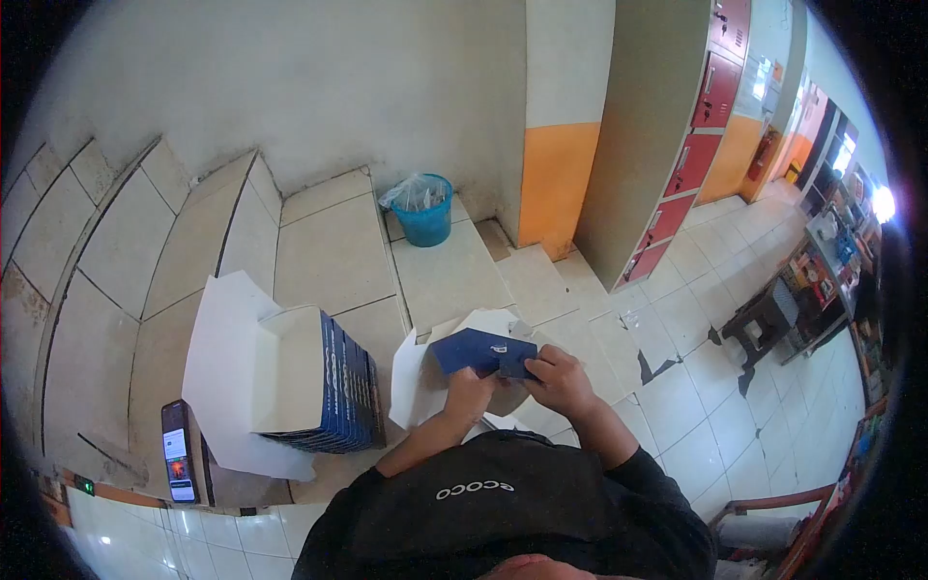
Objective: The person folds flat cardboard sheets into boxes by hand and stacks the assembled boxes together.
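A dark blue cardboard piece (469, 350) with a small pale mark is in front of my body. My left hand (468, 396) is closed on its lower edge, and my right hand (563, 382) pinches its right end. White card sheets (411, 389) lie under and around the blue piece, partly hidden by my hands and arms. To the left of my hands stands a tight stack of nested blue cartons (353, 387) with pale lettering on their edges. The nearest carton shows its plain white inside (290, 372).
A large white sheet (217, 387) lies under the stack, with a lit phone (179, 452) beside it. Tiled steps (184, 242) rise at left. A blue bucket (425, 224) with clear plastic stands by the wall. Red lockers (692, 164) and a dark stool (766, 314) are at right.
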Demonstrator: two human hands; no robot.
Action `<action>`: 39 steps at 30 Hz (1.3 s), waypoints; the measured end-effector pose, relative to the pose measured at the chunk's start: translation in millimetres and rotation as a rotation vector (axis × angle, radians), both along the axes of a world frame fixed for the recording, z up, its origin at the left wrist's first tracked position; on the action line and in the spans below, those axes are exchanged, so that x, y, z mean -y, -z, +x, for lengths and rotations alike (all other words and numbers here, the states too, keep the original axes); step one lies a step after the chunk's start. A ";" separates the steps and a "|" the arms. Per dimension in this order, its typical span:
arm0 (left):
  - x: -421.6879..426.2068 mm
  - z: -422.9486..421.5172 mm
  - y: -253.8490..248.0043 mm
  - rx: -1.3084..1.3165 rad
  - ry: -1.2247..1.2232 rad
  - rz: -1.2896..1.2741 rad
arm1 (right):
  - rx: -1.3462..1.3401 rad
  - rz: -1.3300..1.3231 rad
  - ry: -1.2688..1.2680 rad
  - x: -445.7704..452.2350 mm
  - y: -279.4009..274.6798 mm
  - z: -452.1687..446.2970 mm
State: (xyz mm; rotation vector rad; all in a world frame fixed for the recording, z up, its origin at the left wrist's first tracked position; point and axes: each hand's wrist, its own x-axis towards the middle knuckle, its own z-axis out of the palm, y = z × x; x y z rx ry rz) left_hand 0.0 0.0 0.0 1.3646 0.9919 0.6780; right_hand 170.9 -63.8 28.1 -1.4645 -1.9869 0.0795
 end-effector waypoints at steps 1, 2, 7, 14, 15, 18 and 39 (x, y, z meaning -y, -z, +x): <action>2.7 1.5 -6.9 0.038 -0.010 -0.002 | 0.011 0.015 0.010 -1.2 0.2 -3.7; 2.9 2.4 -8.1 0.076 -0.020 -0.003 | 0.023 0.029 0.019 -2.8 0.0 -6.6; -8.3 7.5 48.9 0.390 -0.040 -0.325 | -0.086 0.016 -0.031 1.5 -18.9 -6.9; -7.6 -7.9 -48.0 -0.438 0.761 0.007 | 0.063 -0.185 0.018 -0.5 -53.5 -9.5; -6.7 -6.2 -45.1 -0.422 0.810 0.004 | 0.110 -0.224 -0.012 -2.4 -52.7 -8.0; -6.5 -1.8 -20.2 -0.326 0.894 -0.067 | 0.145 -0.287 -0.139 -10.8 -47.1 0.8; -15.7 -20.9 19.3 0.206 0.823 -0.543 | -0.238 -0.235 -0.351 -13.2 -34.6 16.4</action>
